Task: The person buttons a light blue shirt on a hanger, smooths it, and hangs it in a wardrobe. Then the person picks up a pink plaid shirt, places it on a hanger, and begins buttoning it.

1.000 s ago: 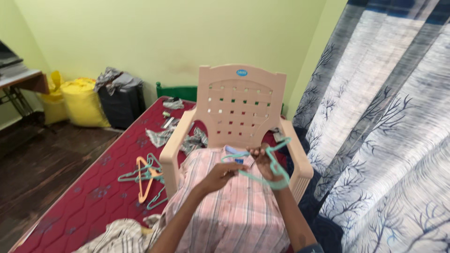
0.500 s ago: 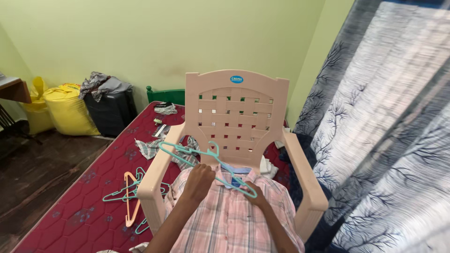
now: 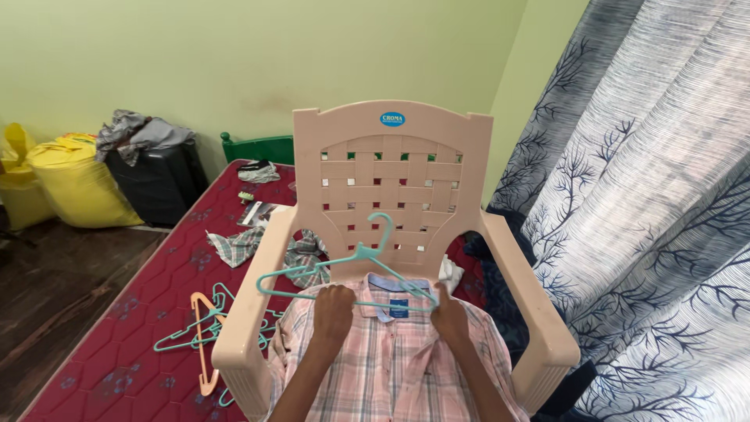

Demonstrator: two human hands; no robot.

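Hanger (image 3: 355,270) now level at the shirt (image 3: 391,367) collar.
It has been turned upright; left hand (image 3: 334,310) and right hand (image 3: 449,312) are clenched on shirt and hanger.

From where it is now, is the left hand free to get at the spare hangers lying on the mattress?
Probably not at once: the left hand grips the teal hanger at the pink shirt, and the chair's armrest stands between it and the spare hangers.

Room in a home, a bedroom: maroon quilted mattress (image 3: 156,312) left of the hands, strewn with spare plastic hangers (image 3: 205,332); grey-and-white branch-patterned curtain (image 3: 648,234) to their right; beige plastic armchair (image 3: 391,180) ahead; dark suitcase (image 3: 160,180) and yellow sacks (image 3: 74,180) far left, against pale green wall (image 3: 258,55).
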